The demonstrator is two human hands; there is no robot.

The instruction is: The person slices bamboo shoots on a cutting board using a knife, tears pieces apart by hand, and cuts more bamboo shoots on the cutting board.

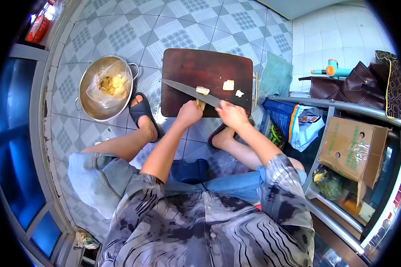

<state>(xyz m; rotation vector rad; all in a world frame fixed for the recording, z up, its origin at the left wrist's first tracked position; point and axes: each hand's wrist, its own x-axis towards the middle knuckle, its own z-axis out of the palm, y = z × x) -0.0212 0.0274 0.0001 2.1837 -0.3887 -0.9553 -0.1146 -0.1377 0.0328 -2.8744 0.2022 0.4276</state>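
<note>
Left hand (190,113): fingers bunched around a brown-skinned produce piece (201,106), which juts just past them; whether the pale chunk (202,91) beyond the blade is joined, I cannot tell.
Right hand (231,115): fingers wrapped round the handle of the long kitchen knife (187,90).
Blade: crosses just ahead of the left fingers; a slick grip or sudden give could nick them.
Cutting board (200,62): beneath both hands' fingers; uneven pressure might make it slide.
Loose chunk (228,85): beyond the right fingers; a wide stroke could scatter it.
</note>
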